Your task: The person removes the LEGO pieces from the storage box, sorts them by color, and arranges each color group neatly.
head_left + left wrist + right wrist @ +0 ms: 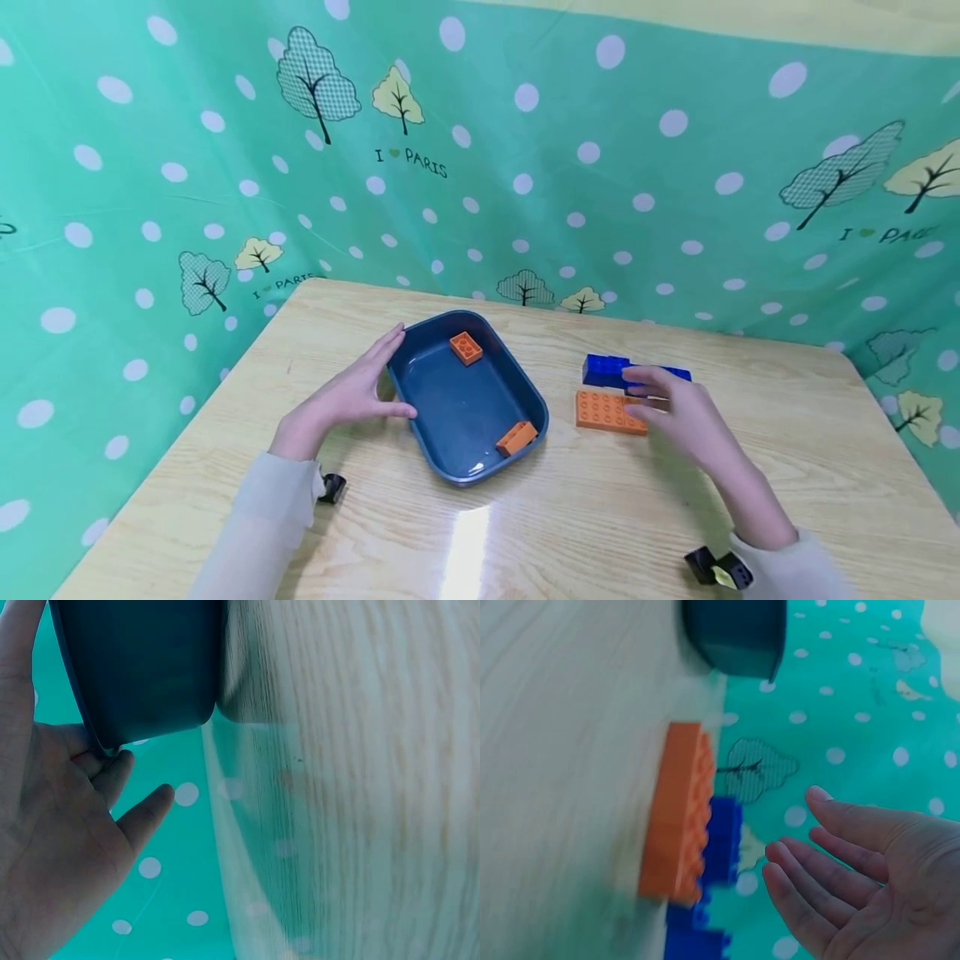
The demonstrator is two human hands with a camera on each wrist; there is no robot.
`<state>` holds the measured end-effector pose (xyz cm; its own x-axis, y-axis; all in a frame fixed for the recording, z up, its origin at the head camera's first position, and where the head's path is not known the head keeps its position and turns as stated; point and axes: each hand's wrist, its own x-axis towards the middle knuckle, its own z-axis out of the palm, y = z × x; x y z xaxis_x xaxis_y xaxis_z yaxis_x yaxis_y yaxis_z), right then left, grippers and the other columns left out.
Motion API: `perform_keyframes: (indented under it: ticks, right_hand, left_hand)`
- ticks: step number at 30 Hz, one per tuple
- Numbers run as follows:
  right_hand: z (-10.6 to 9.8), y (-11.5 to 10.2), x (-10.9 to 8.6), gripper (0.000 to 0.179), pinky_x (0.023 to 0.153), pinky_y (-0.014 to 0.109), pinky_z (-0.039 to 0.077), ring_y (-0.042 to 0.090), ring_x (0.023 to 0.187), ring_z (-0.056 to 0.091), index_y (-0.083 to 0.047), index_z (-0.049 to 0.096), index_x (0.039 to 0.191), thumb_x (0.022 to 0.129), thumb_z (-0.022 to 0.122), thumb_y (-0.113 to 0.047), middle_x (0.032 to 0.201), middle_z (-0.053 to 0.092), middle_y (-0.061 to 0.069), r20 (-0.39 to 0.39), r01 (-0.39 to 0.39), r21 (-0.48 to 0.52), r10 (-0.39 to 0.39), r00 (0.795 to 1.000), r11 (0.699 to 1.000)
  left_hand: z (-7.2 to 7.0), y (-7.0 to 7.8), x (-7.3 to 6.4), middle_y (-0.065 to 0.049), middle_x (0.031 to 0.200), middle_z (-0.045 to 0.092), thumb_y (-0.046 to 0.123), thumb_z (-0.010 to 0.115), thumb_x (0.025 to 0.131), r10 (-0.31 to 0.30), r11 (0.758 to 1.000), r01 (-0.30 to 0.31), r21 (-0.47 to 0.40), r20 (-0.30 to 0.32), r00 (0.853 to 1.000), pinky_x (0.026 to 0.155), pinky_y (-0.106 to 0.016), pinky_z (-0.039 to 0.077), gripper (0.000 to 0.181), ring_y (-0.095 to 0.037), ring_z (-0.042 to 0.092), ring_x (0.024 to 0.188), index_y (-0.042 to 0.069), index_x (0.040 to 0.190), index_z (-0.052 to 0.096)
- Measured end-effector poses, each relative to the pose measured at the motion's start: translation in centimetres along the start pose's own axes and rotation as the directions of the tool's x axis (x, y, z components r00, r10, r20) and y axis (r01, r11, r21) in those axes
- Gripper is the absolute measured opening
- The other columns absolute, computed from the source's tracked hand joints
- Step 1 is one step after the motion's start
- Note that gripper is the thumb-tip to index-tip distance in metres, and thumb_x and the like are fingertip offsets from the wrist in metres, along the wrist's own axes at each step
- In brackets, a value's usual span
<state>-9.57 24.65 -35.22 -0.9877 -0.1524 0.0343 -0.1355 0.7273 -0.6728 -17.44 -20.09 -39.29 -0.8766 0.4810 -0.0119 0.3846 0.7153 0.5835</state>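
Note:
A dark blue rectangular tray (pixel 459 400) with rounded corners stands on the table. Two orange toy bricks lie inside: one brick (pixel 467 348) near the far end, another brick (pixel 517 437) tilted against the near right wall. My left hand (pixel 358 387) rests against the tray's left rim, thumb and fingers spread apart; in the left wrist view some fingertips pass behind the rim. To the right, my right hand (pixel 678 417) hovers above a long orange studded brick (pixel 600 410) and blue bricks (pixel 604 370), its fingers loosely bent around nothing. It partly hides both.
The light wooden table (pixel 585 533) reaches back to a green polka-dot cloth (pixel 525 208) printed with trees. Another blue brick (pixel 681 373) shows past my right hand. Small black devices are strapped at both wrists.

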Motion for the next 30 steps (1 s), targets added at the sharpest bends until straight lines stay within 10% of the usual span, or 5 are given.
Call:
perform_keyframes:
  ticks: [30]
  right_hand:
    - [10.4, -9.7, 6.3, 0.045, 0.106, 0.040, 0.053, 0.029, 0.125, 0.061, -0.007, 0.059, 0.135, 0.091, 0.072, -0.012, 0.137, 0.062, 0.013, 0.077, 0.098, 0.309, -0.128, 0.989, 0.946]
  left_hand:
    - [0.0, 0.1, -0.1, -0.009, 0.170, 0.003, 0.046, 0.086, 0.074, -0.003, 1.000, 0.003, -0.003, -0.009, 1.000, 0.122, -0.059, 0.027, 0.122, -0.039, 0.013, 0.155, 0.007, 0.161, 0.010]
